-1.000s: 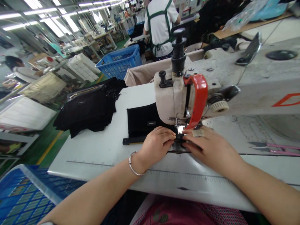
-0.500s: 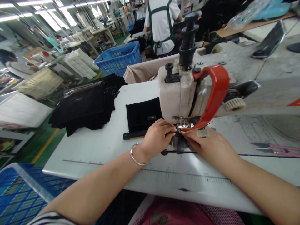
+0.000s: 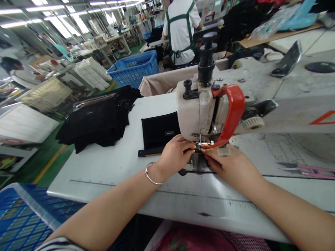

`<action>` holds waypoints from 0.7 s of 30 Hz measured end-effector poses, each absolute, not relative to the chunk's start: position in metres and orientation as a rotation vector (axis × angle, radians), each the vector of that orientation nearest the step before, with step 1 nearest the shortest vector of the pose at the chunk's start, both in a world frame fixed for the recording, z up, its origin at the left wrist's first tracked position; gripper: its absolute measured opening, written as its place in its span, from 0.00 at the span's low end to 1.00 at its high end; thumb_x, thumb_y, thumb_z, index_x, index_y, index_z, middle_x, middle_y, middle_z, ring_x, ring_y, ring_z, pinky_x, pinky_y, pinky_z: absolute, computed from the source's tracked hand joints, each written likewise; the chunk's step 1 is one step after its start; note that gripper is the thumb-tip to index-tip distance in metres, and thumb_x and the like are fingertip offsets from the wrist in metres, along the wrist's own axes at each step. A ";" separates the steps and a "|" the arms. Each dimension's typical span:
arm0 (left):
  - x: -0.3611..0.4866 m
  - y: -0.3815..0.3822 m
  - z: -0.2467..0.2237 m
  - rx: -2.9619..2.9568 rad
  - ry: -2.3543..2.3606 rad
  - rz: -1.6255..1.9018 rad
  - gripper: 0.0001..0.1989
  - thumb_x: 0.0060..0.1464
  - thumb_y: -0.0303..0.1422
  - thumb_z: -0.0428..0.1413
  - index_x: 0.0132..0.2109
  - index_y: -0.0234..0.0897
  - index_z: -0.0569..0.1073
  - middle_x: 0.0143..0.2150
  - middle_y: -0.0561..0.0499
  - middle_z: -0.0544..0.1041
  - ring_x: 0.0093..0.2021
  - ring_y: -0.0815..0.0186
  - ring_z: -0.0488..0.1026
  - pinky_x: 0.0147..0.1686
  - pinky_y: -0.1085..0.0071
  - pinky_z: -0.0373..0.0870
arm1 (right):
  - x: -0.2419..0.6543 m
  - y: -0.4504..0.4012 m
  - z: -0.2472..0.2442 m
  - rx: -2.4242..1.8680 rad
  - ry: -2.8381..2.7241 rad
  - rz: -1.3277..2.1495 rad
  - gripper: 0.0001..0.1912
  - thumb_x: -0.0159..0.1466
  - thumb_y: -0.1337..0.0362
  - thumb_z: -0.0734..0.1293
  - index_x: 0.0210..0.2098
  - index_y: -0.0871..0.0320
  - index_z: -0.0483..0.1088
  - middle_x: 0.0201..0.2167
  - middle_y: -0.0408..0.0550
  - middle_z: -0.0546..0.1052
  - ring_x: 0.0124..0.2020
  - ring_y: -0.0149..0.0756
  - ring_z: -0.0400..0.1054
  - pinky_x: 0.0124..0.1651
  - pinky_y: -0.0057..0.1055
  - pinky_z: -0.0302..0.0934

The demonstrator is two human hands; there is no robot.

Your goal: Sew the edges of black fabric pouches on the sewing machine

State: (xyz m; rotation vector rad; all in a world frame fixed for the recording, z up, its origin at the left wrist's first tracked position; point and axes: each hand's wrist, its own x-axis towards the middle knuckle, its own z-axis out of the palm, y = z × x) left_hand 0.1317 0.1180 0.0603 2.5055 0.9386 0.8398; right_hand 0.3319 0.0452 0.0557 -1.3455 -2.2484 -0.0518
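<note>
A black fabric piece (image 3: 159, 131) with a small label lies flat on the machine bed and runs under the head of a sewing machine (image 3: 192, 111). Along its near side is a black strip (image 3: 149, 152) with a thin gold-coloured line, perhaps a zipper. My left hand (image 3: 176, 151), a bracelet at its wrist, pinches the near edge of this piece just left of the needle. From the other side my right hand (image 3: 230, 162) pinches the same edge close by the presser foot, under the red guard (image 3: 234, 111). The fingertips and the needle partly hide the cloth there.
A stack of black fabric pieces (image 3: 96, 120) lies on the left of the white table (image 3: 104, 170). Pink-handled thread snips (image 3: 311, 170) rest at the right. Blue crates (image 3: 134, 69) stand behind and at lower left. A person in a green-strapped apron (image 3: 180, 31) works beyond.
The view has shifted slightly, so the machine head sits a little lower and its right side further left. Both hands keep their pinch at the needle, with hardly any movement.
</note>
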 end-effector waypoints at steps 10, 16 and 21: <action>0.131 0.112 0.060 2.518 0.957 0.800 0.05 0.54 0.26 0.58 0.38 0.38 0.76 0.40 0.51 0.79 0.42 0.63 0.74 0.46 0.65 0.72 | 0.334 0.042 0.052 -1.343 -2.242 0.039 0.09 0.65 0.68 0.63 0.43 0.58 0.72 0.45 0.53 0.75 0.43 0.46 0.68 0.42 0.41 0.66; 0.131 0.114 0.062 2.504 0.963 0.689 0.07 0.57 0.27 0.57 0.42 0.38 0.76 0.43 0.51 0.78 0.45 0.63 0.73 0.50 0.64 0.70 | 0.342 0.044 0.050 -1.281 -2.196 0.103 0.11 0.66 0.67 0.62 0.46 0.57 0.72 0.46 0.53 0.74 0.46 0.46 0.68 0.46 0.44 0.66; 0.103 0.120 0.085 2.617 0.948 0.528 0.15 0.58 0.35 0.57 0.52 0.39 0.73 0.54 0.45 0.72 0.56 0.60 0.66 0.59 0.59 0.63 | 0.351 0.044 0.049 -1.268 -2.032 0.136 0.11 0.64 0.68 0.63 0.44 0.55 0.72 0.48 0.50 0.73 0.50 0.42 0.68 0.52 0.43 0.65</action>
